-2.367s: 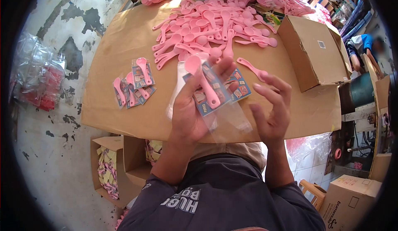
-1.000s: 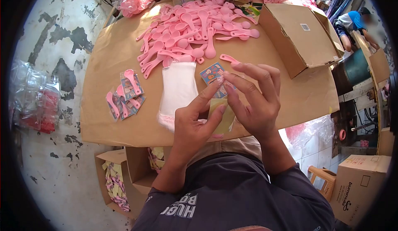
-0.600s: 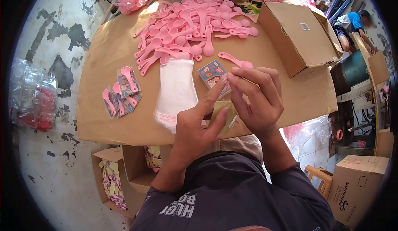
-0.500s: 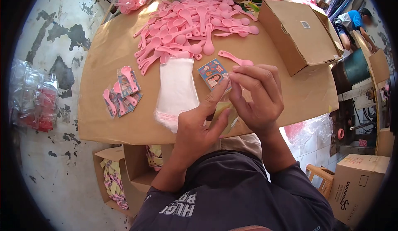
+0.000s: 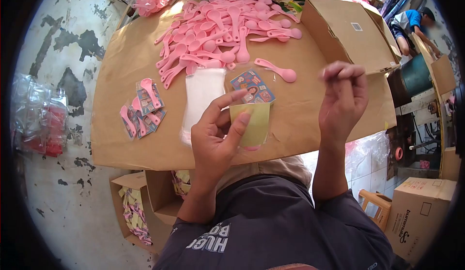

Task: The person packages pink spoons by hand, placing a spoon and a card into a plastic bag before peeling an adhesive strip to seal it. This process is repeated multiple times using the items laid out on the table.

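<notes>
My left hand (image 5: 213, 136) pinches a clear plastic bag with a pale yellow-green card (image 5: 255, 124) in it, thumb in front. A bit of pink shows at the bag's lower end. My right hand (image 5: 343, 95) is raised apart from it over the table's right side. Its fingers are curled together and partly blurred; what they pinch, if anything, I cannot make out. Behind the bag lie blue printed cards (image 5: 261, 88). A single pink measuring spoon (image 5: 277, 70) rests just beyond them. Beside my left hand is a stack of clear plastic bags (image 5: 204, 95).
A large heap of pink spoons (image 5: 208, 37) covers the table's far part. Bagged spoons with cards (image 5: 150, 95) lie at left. An open cardboard box (image 5: 346, 37) stands at right. Another person (image 5: 409, 25) bends at the far right. Boxes (image 5: 133, 212) sit below the table.
My right hand has moved away from the bag to the right. My left hand has shifted slightly left, and the card in the bag now faces the camera. The single spoon is fully uncovered.
</notes>
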{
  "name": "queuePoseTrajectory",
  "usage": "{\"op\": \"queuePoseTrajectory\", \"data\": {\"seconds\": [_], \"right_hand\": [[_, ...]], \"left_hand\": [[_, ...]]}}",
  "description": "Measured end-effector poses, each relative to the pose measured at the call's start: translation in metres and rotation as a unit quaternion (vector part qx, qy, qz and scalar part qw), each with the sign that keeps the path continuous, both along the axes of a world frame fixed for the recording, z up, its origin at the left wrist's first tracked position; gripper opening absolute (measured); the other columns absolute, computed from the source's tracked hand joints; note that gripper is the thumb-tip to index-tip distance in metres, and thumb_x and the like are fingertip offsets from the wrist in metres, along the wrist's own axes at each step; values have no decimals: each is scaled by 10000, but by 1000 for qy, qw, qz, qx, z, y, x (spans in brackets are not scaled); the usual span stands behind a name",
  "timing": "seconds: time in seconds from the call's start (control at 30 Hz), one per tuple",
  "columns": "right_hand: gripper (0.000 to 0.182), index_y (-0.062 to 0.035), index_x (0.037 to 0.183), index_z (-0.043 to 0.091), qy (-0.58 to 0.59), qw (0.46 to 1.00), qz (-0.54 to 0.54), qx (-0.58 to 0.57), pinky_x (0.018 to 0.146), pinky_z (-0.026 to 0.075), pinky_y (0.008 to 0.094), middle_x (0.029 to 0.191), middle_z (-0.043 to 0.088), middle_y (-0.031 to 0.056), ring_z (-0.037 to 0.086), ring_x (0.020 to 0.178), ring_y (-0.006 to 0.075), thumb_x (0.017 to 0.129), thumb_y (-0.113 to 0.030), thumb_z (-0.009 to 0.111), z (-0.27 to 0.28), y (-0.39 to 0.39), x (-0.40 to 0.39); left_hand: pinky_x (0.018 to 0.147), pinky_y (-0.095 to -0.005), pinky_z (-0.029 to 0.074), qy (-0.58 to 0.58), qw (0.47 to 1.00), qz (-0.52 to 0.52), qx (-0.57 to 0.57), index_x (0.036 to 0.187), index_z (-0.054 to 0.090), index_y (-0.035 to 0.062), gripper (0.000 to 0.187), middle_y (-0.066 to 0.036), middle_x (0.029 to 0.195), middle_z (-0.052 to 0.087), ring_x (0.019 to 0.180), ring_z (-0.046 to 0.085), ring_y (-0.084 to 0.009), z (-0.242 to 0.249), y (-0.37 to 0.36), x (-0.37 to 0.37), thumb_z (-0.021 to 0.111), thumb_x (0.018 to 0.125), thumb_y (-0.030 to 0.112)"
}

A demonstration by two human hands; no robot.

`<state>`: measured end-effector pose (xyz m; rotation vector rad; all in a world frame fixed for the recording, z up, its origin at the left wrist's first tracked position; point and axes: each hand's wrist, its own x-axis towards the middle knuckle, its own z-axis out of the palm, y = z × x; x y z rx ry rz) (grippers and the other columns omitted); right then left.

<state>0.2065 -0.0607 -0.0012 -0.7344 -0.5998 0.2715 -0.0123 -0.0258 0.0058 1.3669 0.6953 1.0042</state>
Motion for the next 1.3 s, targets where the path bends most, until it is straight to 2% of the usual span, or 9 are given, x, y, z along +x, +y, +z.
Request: {"op": "queuePoseTrajectory", "data": {"seconds": [0.07, 0.17, 0.27, 0.37, 0.4, 0.7, 0.93, 1.0, 1.3], "right_hand": [[122, -10, 922, 552, -58, 984, 167, -21, 605, 443, 213, 850, 647, 110, 551, 642, 105, 984, 34, 457, -19, -10, 2], [141, -8, 967, 606, -18, 964, 244, -101, 516, 327, 207, 772, 591, 56, 417, 567, 51, 991, -7, 468, -24, -16, -18], [164, 8, 1059, 660, -59, 928, 315, -188, 534, 341, 192, 789, 590, 28, 438, 583, 32, 1003, -73, 529, -13, -17, -29], [216, 15, 1160, 675, -196, 933, 252, -165, 563, 364, 180, 818, 597, -2, 477, 632, 13, 995, -114, 618, -16, -7, -41], [217, 11, 1161, 676, -177, 920, 275, -215, 602, 384, 175, 874, 629, -15, 530, 718, 0, 989, -121, 678, -11, -11, -43], [179, 10, 1163, 672, -128, 905, 341, -220, 739, 513, 201, 1003, 710, 27, 656, 906, 45, 1010, -82, 661, -14, -4, -43], [163, 4, 1152, 672, -137, 905, 319, -246, 720, 507, 199, 979, 713, 25, 659, 886, 49, 1009, -73, 661, -3, -11, -47], [164, -2, 1153, 672, -122, 910, 332, -216, 697, 493, 190, 960, 712, 14, 653, 870, 43, 1005, -73, 667, -3, -12, -46], [141, 0, 1077, 726, -138, 919, 341, -141, 620, 435, 186, 941, 670, 16, 570, 726, 33, 1015, -9, 600, -1, -19, -45]], "left_hand": [[740, -265, 618, -17, 1000, -8, -14, 1321, 587, -46, 327, -137, 1074, 749, 941, 710, -132, -6, 5, -4, 631, 1012, 50], [758, -272, 624, -54, 998, -21, -29, 1270, 605, -59, 272, -161, 1163, 720, 1026, 699, -153, -5, 8, -2, 621, 1016, 38], [802, -279, 621, -71, 997, -22, 4, 1256, 616, -60, 258, -172, 1226, 692, 1086, 683, -177, -9, 12, 0, 620, 1016, 36], [864, -292, 608, -62, 997, -26, 29, 1244, 625, -63, 250, -171, 1247, 683, 1104, 674, -187, -7, 16, 0, 624, 1015, 38], [895, -300, 599, -58, 998, -30, 19, 1241, 628, -64, 248, -168, 1248, 683, 1102, 673, -187, -6, 16, -1, 626, 1015, 39], [905, -264, 550, -27, 1000, 0, 13, 1231, 661, -68, 238, -138, 1124, 744, 1049, 695, -150, -11, 23, -13, 624, 1018, 29], [857, -237, 546, -68, 998, 3, 14, 1264, 653, -56, 268, -135, 1096, 756, 983, 700, -116, -5, 17, -8, 634, 1013, 37], [812, -242, 548, -9, 1000, -20, -17, 1242, 656, -58, 278, -157, 1039, 761, 950, 716, -143, -5, 18, -15, 674, 991, 59], [757, -219, 522, -40, 998, -2, 51, 1127, 684, -40, 157, -118, 990, 761, 858, 689, -94, 0, 6, -22, 659, 982, 16]]}}
